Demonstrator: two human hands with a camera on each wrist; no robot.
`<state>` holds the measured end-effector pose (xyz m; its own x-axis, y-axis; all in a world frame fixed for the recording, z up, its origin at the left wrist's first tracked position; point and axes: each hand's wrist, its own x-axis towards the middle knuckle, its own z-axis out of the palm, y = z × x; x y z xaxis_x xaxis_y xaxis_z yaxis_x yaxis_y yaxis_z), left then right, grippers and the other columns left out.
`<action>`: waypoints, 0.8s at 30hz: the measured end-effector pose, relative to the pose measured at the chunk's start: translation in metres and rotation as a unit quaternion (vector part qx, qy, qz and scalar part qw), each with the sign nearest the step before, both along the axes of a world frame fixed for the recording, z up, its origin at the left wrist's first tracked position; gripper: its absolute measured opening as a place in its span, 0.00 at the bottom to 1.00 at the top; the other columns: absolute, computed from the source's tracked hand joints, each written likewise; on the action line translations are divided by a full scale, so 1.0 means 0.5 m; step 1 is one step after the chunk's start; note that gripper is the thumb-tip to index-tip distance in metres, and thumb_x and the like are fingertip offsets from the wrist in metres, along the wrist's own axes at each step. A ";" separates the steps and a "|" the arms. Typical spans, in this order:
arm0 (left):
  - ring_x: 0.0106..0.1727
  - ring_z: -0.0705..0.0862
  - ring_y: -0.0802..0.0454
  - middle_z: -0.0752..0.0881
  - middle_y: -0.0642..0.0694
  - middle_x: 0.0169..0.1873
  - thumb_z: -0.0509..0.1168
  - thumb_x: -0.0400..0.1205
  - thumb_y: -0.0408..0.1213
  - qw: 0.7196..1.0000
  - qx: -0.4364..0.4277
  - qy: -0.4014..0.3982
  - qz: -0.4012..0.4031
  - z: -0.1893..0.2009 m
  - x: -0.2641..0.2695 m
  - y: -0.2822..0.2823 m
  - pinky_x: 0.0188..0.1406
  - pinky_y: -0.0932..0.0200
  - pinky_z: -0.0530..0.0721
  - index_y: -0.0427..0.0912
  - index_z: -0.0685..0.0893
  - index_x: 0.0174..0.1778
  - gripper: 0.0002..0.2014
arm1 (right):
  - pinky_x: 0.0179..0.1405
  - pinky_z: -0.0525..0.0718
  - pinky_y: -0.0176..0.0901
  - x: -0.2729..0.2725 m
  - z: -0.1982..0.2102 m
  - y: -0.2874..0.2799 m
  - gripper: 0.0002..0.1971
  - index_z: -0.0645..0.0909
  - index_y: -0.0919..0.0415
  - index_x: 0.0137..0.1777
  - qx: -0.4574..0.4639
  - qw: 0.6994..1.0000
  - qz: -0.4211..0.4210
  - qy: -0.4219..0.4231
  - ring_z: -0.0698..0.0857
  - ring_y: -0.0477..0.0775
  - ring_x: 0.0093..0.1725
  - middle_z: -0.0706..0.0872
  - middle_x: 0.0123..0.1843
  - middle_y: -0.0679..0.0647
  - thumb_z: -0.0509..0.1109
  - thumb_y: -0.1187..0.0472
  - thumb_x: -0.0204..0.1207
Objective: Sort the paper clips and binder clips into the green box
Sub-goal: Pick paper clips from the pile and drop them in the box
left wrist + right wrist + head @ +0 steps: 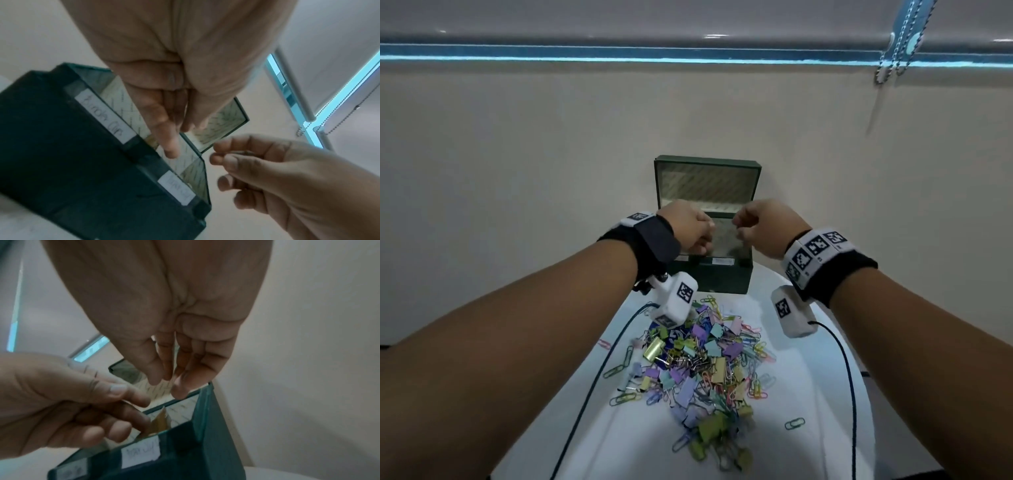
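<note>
Head view shows a white round desk (808,387) pushed against a plain beige wall (517,154), with a window blind (619,20) and its bead chain (893,51) above. A heap of pastel binder clips and paper clips (698,370) lies mid-desk, and two dark cables (849,377) trail across it. Behind the heap stands the green box (709,274), lid up, with white labels (107,116) on its front. Both hands hover over the box: the left hand (688,229) has loosely curled fingers and holds nothing visible; the right hand (767,226) seems to pinch something thin, though blur hides it.
</note>
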<state>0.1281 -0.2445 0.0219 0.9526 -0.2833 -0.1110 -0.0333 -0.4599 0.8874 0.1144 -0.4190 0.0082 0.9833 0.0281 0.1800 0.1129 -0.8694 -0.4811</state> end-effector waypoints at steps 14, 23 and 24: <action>0.57 0.84 0.59 0.85 0.61 0.55 0.70 0.80 0.42 0.865 0.458 -0.116 -0.170 -0.118 -0.208 0.324 0.62 0.60 0.80 0.61 0.88 0.61 0.15 | 0.52 0.81 0.43 -0.422 -0.114 -0.029 0.10 0.80 0.47 0.56 -0.258 0.930 0.204 0.167 0.82 0.45 0.51 0.83 0.53 0.42 0.65 0.49 0.78; 0.51 0.81 0.56 0.83 0.61 0.45 0.59 0.81 0.36 0.854 0.494 -0.121 -0.113 -0.131 -0.219 0.290 0.46 0.61 0.76 0.60 0.83 0.57 0.15 | 0.36 0.73 0.30 -0.392 -0.135 -0.016 0.07 0.80 0.49 0.44 -0.170 0.955 0.122 0.209 0.78 0.39 0.37 0.82 0.37 0.40 0.65 0.61 0.67; 0.50 0.79 0.55 0.82 0.61 0.44 0.58 0.80 0.36 0.856 0.494 -0.109 -0.110 -0.128 -0.222 0.287 0.47 0.60 0.77 0.60 0.80 0.58 0.16 | 0.35 0.73 0.29 -0.383 -0.132 -0.017 0.07 0.80 0.50 0.42 -0.155 0.958 0.112 0.214 0.78 0.39 0.37 0.83 0.38 0.41 0.66 0.62 0.67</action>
<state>0.0173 -0.1009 -0.0421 0.9169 -0.3287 -0.2263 -0.3305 -0.9433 0.0308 -0.0772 -0.4275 -0.0578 0.9282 0.2342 -0.2890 0.1637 -0.9548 -0.2481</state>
